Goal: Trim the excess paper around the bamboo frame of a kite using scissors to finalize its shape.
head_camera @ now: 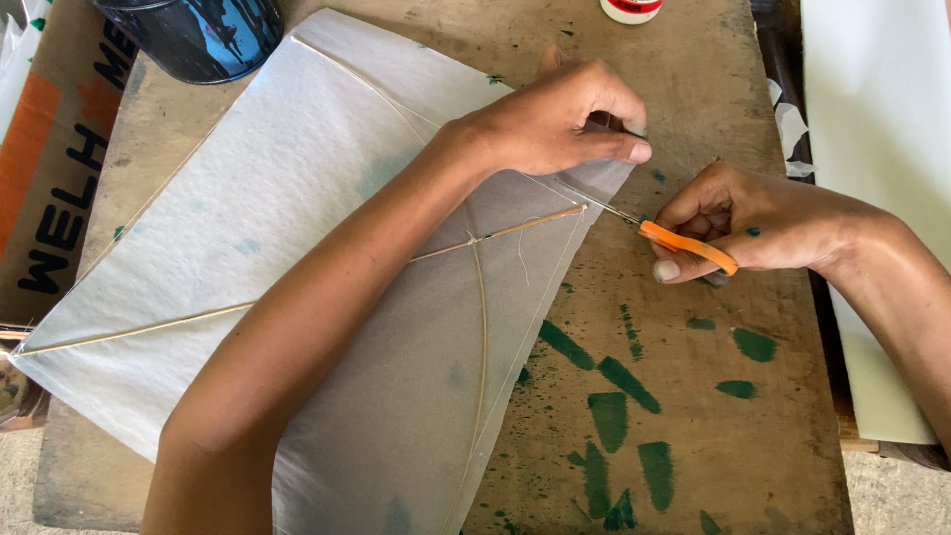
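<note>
Worn, brown and splashed with green paint marks, the bench (693, 396) carries a white paper kite (297, 218) that lies flat over its left and middle part. The kite's long axis, marked by a thin bamboo spine (139, 330), runs from the lower left up to the right corner, where the stick's tip pokes out by the paper's edge; a second, bowed stick (482, 337) crosses it. The lower corner of the kite is cut off by the frame's edge, and the forearm hides part of the spine.

At that right corner the left hand (555, 119) reaches across the paper, fingers curled and pinched on the kite's edge; what lies under the fingertips cannot be made out. The right hand (738, 223) rests on the bench just beside it, closed around the orange handles of small scissors (684, 243), whose thin blades point up and left toward the corner, mostly too thin to see clearly.

A dark painted tin (198, 35) stands at the top left, cut off, a red-and-white pot (631, 10) at the top edge, and printed cardboard (50, 168) along the left.
</note>
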